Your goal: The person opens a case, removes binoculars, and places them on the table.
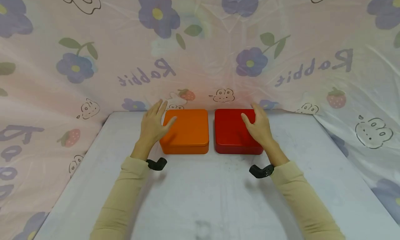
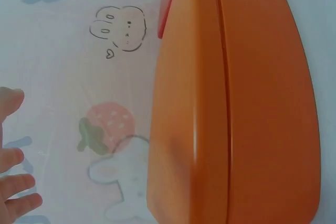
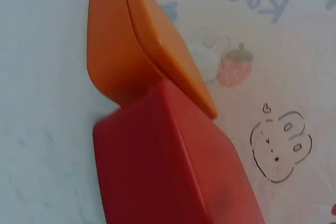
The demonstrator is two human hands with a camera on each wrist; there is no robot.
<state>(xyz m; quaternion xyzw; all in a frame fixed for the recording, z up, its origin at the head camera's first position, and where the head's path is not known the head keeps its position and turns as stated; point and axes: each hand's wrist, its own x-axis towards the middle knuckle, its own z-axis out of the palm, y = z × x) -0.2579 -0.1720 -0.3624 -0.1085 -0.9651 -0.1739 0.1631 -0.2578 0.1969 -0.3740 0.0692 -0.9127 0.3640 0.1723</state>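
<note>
Two lidded boxes sit side by side at the back of a white table, a narrow gap between them: an orange box on the left and a red box on the right. My left hand is at the orange box's left side, fingers spread and thumb over its lid edge. Above the red box's right part is my right hand, its fingers extended and thumb apart. Neither hand holds anything. Whether either touches its box cannot be made out. In the left wrist view, the orange box shows a lid seam; its lid looks closed.
Behind the boxes hangs a pink curtain printed with flowers, rabbits and strawberries, reaching down both sides of the table. Each wrist carries a black camera mount, one left and one right.
</note>
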